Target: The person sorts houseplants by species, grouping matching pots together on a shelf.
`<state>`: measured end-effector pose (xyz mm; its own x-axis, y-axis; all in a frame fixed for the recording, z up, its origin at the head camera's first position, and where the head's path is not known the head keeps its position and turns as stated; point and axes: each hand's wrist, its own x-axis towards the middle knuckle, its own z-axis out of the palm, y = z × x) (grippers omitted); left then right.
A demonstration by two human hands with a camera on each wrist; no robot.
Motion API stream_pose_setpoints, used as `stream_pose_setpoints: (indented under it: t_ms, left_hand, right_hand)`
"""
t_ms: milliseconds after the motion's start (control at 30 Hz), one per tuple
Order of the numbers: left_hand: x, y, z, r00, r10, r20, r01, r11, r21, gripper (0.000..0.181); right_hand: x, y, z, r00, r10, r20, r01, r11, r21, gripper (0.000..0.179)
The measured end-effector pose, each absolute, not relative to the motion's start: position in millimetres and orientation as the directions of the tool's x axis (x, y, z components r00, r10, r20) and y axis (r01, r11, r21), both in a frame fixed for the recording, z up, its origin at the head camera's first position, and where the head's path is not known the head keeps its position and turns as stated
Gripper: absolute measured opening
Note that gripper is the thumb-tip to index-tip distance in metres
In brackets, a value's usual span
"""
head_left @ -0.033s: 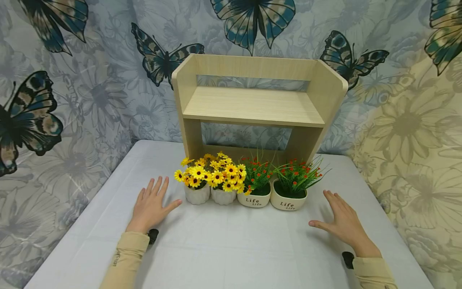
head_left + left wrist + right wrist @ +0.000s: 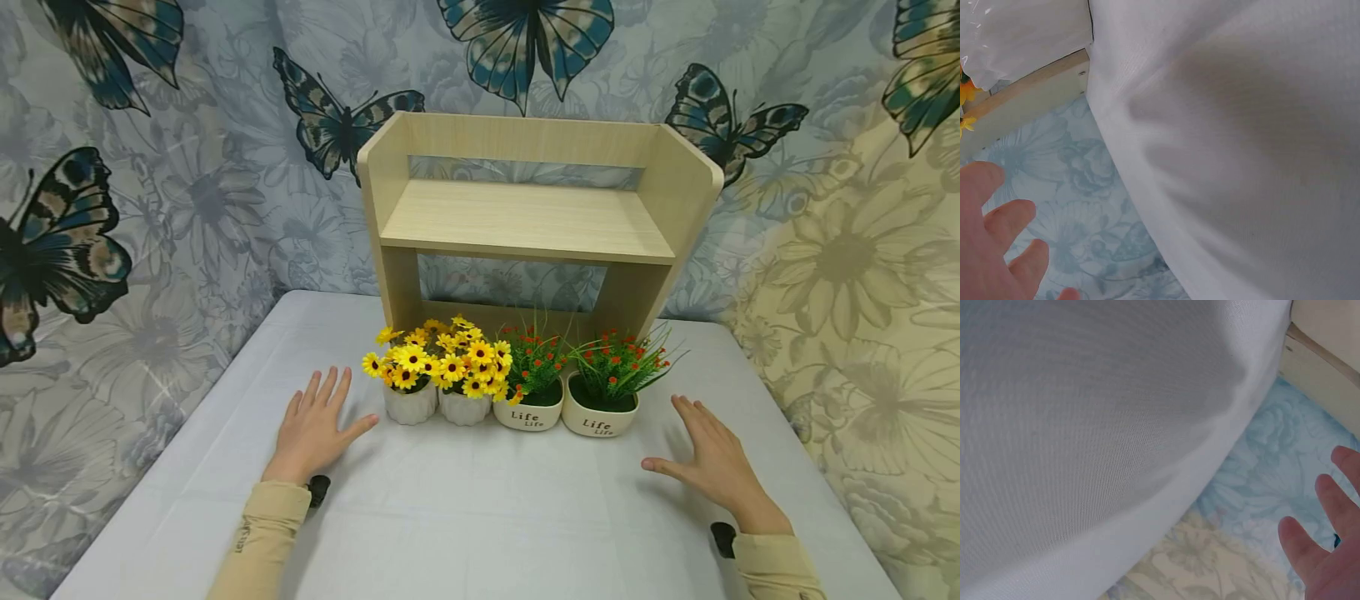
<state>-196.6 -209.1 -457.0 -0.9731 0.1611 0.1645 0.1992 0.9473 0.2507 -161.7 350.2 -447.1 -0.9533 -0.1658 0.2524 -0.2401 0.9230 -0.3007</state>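
My left hand (image 2: 313,429) is held over the table's left part, fingers spread and thumb toward the pots, holding nothing. Its nearest thing is a white ribbed pot (image 2: 410,406) of yellow daisy-like flowers (image 2: 411,357); a second such pot (image 2: 465,408) stands beside it. To the right come two cream pots marked "Life", one (image 2: 528,415) next to the other (image 2: 598,419), with grassy plants and small red flowers (image 2: 617,364). My right hand (image 2: 708,458), fingers straight and thumb out, is right of the last pot, apart from it. Both wrist views show fingers (image 2: 1013,222) (image 2: 1300,547) with nothing between them.
Behind the pots stands a light wooden two-tier shelf (image 2: 525,218), its upper board bare. A white cloth covers the table (image 2: 480,517). Flower-and-butterfly patterned wall covering (image 2: 210,208) closes off the back and sides. A black device (image 2: 318,490) sits at each wrist.
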Motion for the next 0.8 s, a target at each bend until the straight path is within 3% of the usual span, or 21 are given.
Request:
stream_pose_setpoints:
  t_ms: [433,800]
  left_hand:
    - [-195.0,-211.2,-461.1,-0.978,0.162,0.129,0.191,0.946,0.263,0.096]
    - [-196.5,-208.5,-460.4,-0.966,0.199,0.168,0.247,0.901,0.357,0.094]
  right_hand:
    - [-164.6,350.1,-451.2,-0.966,-0.171,0.195,-0.227,0.920,-0.319,0.113]
    - [-162.6,346.4,-448.6,-0.975,-0.169,0.146,-0.213,0.900,-0.380,0.114]
